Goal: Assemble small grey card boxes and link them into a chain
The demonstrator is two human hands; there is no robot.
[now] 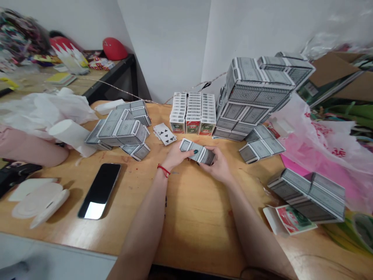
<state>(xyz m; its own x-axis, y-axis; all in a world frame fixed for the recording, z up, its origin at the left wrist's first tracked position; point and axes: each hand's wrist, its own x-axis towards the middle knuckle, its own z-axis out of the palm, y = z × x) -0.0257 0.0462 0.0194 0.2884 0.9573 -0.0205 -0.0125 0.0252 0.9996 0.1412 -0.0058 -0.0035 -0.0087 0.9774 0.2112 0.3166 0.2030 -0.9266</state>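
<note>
Over the middle of the wooden table, my left hand (175,155) and my right hand (219,166) grip a stack of playing cards (197,151) between them, its grey patterned back facing up. My left thumb, with a dark green nail, lies across the top. My right fingers close round the other end. Just beyond my left hand are a few loose playing cards (164,134), one face up with clubs. Three rows of boxed card decks (193,128) stand behind the held cards. Whether the held stack is one deck or two is unclear.
Grey-backed card bundles form a tall pile (244,97) at the back right, with a smaller pile (125,126) on the left. More bundles (309,190) sit at right near an open card box (295,219). A phone (100,190) lies left, near a pink cylinder (32,146).
</note>
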